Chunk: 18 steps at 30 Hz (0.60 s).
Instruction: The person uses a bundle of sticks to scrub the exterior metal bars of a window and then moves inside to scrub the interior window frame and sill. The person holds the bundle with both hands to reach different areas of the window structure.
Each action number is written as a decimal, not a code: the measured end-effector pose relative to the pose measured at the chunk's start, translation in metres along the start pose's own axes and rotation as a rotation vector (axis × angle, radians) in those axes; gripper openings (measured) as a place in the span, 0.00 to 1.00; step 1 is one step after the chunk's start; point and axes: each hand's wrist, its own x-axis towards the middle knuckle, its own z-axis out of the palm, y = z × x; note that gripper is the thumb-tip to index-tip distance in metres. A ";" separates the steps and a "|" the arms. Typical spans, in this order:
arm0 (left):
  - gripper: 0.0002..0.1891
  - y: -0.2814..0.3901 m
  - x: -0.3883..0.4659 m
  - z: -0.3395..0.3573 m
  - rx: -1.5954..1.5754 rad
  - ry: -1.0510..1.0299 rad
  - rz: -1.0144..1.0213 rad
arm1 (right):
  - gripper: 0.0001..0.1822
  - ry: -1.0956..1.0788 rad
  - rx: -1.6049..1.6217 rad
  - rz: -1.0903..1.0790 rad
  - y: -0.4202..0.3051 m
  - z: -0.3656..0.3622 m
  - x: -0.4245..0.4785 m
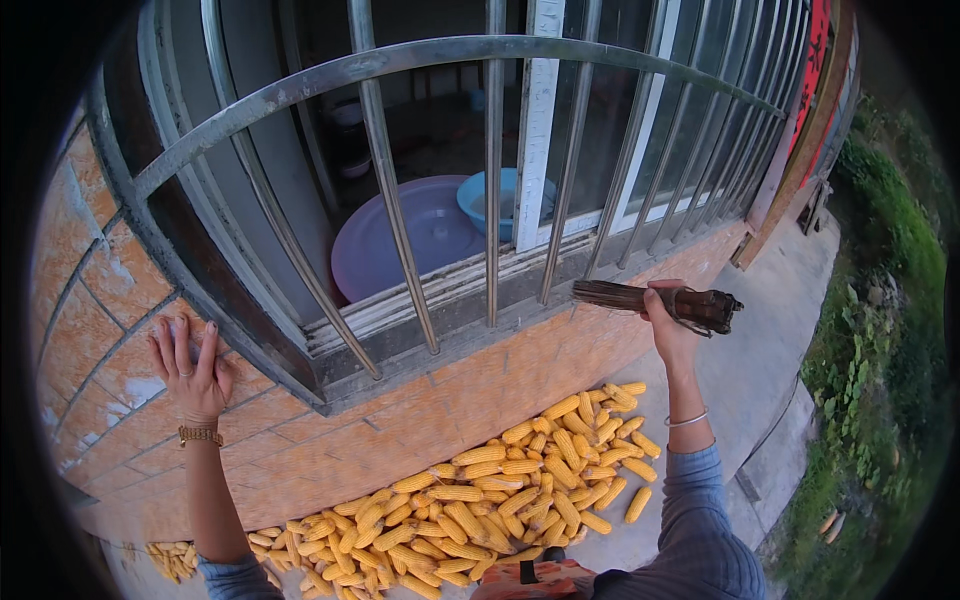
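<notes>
My left hand [191, 367], with a ring and a gold-coloured wristband, rests with its fingers apart on the orange wall tiles [124, 281] left of the window. In my right hand [667, 319] is a short brush of bound dark bristles [615, 295], gripped around its middle. Its frayed end points left, close to the window's concrete sill [480, 337]. Metal window bars [493, 187] rise from that sill, joined by a curved crossbar [465, 52]. Part of the fingers on the brush is hidden from view.
Yellow corn cobs [480, 510] are heaped on the concrete ground [622, 540] against the wall's foot. Behind the bars, inside, stand a purple basin [420, 232] and a blue basin [484, 195]. A wooden post [795, 150] and green plants [862, 315] lie to the right.
</notes>
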 end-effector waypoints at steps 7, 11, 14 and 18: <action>0.21 0.004 0.003 0.008 -0.008 0.008 -0.018 | 0.09 0.208 -0.197 -0.157 0.057 -0.025 0.062; 0.22 0.006 0.008 0.010 -0.020 -0.003 0.021 | 0.10 0.194 -0.232 -0.151 0.094 0.000 0.077; 0.22 -0.002 0.003 -0.001 0.028 -0.005 0.041 | 0.11 0.100 0.202 0.135 0.078 0.003 0.060; 0.22 0.008 0.013 0.007 0.009 0.032 0.037 | 0.10 0.131 -0.174 -0.348 0.104 -0.015 0.071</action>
